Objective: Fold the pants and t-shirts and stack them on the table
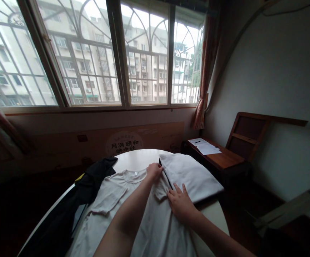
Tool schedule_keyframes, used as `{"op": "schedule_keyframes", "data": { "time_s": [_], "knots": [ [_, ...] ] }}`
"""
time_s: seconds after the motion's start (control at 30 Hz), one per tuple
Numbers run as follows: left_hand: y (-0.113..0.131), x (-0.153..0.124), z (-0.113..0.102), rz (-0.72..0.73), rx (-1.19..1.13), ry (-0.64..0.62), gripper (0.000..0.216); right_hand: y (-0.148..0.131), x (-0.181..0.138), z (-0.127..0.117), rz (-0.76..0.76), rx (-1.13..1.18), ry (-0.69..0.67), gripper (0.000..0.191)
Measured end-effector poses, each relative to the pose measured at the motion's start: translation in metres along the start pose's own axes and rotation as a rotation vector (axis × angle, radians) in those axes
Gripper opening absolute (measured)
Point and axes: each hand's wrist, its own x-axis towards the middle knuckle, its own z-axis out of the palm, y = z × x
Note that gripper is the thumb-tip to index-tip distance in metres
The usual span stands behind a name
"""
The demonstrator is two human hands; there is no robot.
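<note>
Listing what lies before you, front to back:

Item, one round white table (130, 159), its far edge toward the window (146, 60). Item, one pale T-shirt (155, 221), spread over the middle of the table, neckline toward the far edge, a small label at the collar, body running toward the near edge; its sleeve on your left lies flat, the one on your right is under your hands.

Your left hand (154, 172) – fingers closed, pinching the shirt's cloth at the shoulder on your right. Your right hand (180, 203) – open, fingers spread, palm down, at the hem of that same sleeve, fingertips reaching the border of the folded white cloth.

Item, one folded white cloth (192, 175), at the far right edge of the table, dark material showing beneath it, just beside the sleeve. Item, one black garment (90, 187), along the left edge, with a patch of yellow; a pale rectangular piece (78, 216) shows between it and the shirt, nature unclear.

Beyond the right edge, well apart: one low wooden stand (230, 160) bearing white papers (207, 147) and a dark pen-like object (197, 142). Beside the window, one gathered curtain (201, 96).
</note>
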Motion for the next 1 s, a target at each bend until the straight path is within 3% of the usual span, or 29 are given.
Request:
{"op": "schedule_keyframes", "data": {
  "time_s": [0.17, 0.27, 0.4, 0.57, 0.7, 0.8, 0.9, 1.0],
  "knots": [
    [0.001, -0.016, 0.004, 0.071, 0.026, 0.107, 0.033, 0.001, 0.001, 0.006, -0.011, -0.038, -0.023, 0.054],
    [-0.005, -0.027, -0.009, 0.113, 0.016, 0.152, 0.035, 0.001, -0.001, 0.007, -0.009, -0.026, -0.007, 0.056],
    [-0.032, -0.045, -0.055, 0.112, 0.034, 0.179, 0.035, 0.004, -0.012, 0.002, -0.024, 0.015, 0.043, 0.061],
    [-0.099, -0.092, -0.136, -0.034, 0.138, 0.088, 0.024, 0.007, -0.032, -0.007, -0.110, 0.061, 0.108, 0.060],
    [-0.149, -0.155, -0.187, -0.202, 0.209, -0.066, 0.022, 0.001, -0.031, -0.016, -0.190, 0.104, 0.071, 0.051],
    [-0.170, -0.220, -0.212, -0.278, 0.174, -0.113, 0.023, -0.013, -0.020, -0.023, -0.234, 0.144, 0.030, 0.041],
    [-0.179, -0.294, -0.222, -0.363, 0.081, -0.068, 0.026, -0.032, -0.005, -0.024, -0.291, 0.175, -0.024, 0.038],
    [-0.183, -0.368, -0.212, -0.484, -0.059, 0.087, 0.034, -0.058, 0.016, -0.019, -0.380, 0.186, -0.060, 0.038]
  ]
}}
